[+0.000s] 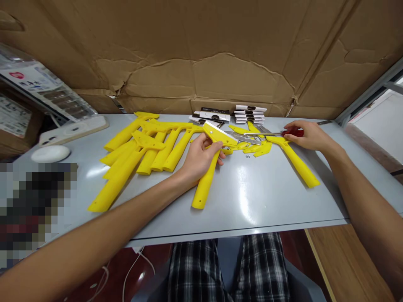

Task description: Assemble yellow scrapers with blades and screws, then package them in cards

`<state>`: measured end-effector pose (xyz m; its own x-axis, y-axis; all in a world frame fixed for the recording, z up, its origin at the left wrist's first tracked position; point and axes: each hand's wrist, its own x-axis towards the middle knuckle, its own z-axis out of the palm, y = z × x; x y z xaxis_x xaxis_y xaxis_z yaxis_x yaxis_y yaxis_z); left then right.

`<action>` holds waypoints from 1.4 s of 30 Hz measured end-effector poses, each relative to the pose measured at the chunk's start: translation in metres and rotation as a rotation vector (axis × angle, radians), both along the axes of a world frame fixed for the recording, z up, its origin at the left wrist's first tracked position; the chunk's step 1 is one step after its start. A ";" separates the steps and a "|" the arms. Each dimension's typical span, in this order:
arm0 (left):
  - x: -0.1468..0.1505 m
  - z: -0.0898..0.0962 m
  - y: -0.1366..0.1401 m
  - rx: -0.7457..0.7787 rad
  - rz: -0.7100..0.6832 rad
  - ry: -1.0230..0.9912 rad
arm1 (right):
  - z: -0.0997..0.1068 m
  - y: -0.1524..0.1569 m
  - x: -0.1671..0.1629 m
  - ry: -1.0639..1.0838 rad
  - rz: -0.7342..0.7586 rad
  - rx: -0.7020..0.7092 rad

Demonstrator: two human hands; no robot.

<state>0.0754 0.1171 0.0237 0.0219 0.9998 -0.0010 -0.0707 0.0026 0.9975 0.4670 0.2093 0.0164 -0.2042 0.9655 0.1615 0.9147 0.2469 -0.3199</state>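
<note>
My left hand [200, 158] is closed round the neck of a yellow plastic scraper [204, 184], its handle pointing down toward the table's front. A pale blade edge shows along the scraper's head. Farther right, my right hand [305, 134] grips the red handle of a screwdriver [272, 134], its shaft pointing left over the loose parts. Beneath and beside the shaft lie metal blades [248, 139], flat yellow pieces [262, 149] and small metal fasteners [248, 156]. Another yellow handle [299, 165] lies on the table below my right hand.
Several yellow handles [116, 176] lie piled on the grey table [252, 197] at left. Small white-and-black boxes [250, 114] are stacked at the back against cardboard [195, 50]. A white oval object [50, 154] and a power strip [74, 130] sit far left. The lower left is pixelated.
</note>
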 end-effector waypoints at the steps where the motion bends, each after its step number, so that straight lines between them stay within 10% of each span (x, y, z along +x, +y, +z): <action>1: 0.000 0.000 0.000 0.002 -0.003 0.006 | 0.000 0.000 0.000 0.005 0.000 0.005; 10: 0.002 0.003 -0.002 -0.038 0.010 -0.021 | 0.020 -0.038 -0.062 -0.038 0.149 0.377; 17: 0.003 0.007 -0.005 -0.044 0.000 -0.019 | 0.009 -0.080 -0.140 -0.140 0.457 0.279; 27: 0.001 0.007 -0.005 -0.038 -0.034 0.001 | 0.001 -0.068 -0.137 -0.202 0.444 0.220; 42: 0.002 -0.006 -0.003 0.030 0.000 0.076 | 0.043 -0.082 -0.192 -0.547 0.187 -0.072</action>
